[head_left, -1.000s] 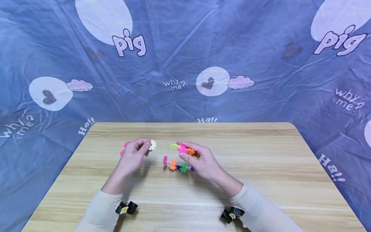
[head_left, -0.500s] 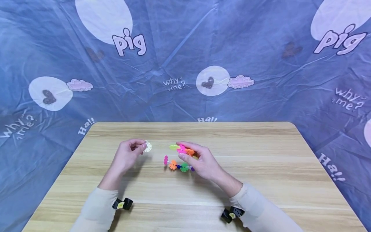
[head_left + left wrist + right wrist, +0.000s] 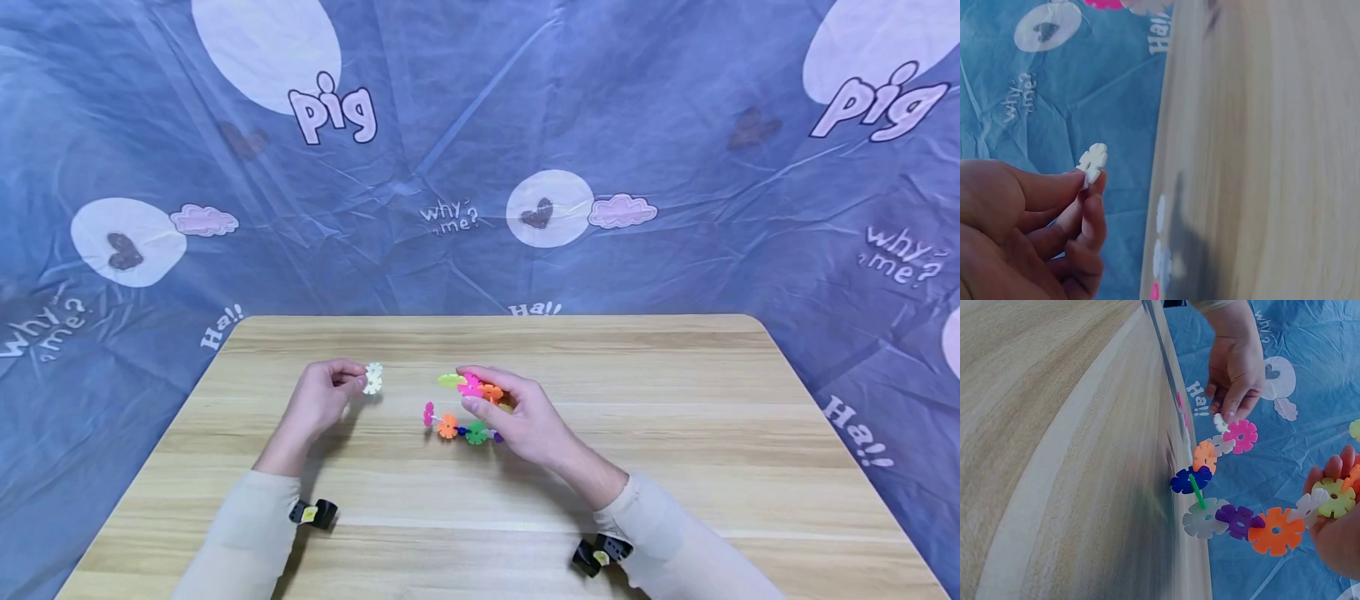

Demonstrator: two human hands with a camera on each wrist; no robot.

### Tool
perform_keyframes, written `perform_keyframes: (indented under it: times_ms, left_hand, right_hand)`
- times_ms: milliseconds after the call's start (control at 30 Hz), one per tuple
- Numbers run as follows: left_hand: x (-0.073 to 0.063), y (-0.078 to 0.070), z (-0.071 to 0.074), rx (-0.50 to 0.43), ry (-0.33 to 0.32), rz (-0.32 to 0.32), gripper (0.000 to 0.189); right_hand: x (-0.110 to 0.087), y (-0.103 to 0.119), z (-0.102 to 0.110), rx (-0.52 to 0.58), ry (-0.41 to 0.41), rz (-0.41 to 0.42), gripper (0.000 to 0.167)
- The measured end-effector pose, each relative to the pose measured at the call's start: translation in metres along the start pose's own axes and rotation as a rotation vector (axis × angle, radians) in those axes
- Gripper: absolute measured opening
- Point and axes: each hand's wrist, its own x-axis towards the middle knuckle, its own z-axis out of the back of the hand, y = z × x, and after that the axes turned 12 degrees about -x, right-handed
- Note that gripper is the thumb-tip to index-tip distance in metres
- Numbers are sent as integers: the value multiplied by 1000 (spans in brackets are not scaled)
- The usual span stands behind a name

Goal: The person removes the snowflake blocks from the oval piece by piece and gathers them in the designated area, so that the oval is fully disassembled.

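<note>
The flower (image 3: 1095,157) is white; the chain (image 3: 476,432) pink, orange, purple, green; the cloth (image 3: 431,137) at twelve o'clock blue, white-lettered.

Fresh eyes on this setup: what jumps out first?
Probably the multicoloured disc chain in the right hand, over the table. Next, the white piece pinched in the left hand. Behind the table, the blue backdrop printed with "pig" stands out too.

head view high, wrist views close
</note>
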Motion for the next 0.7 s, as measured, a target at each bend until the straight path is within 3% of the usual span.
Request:
perform_keyframes:
  times_ms: [400,700]
  left_hand:
    - [16,14,-2,83,-1,78,12]
    - [23,18,-2,137,26,73,10]
  right_hand:
    - [0,-1,0,19,0,-2,46]
    - [0,-1,0,25,1,2,45]
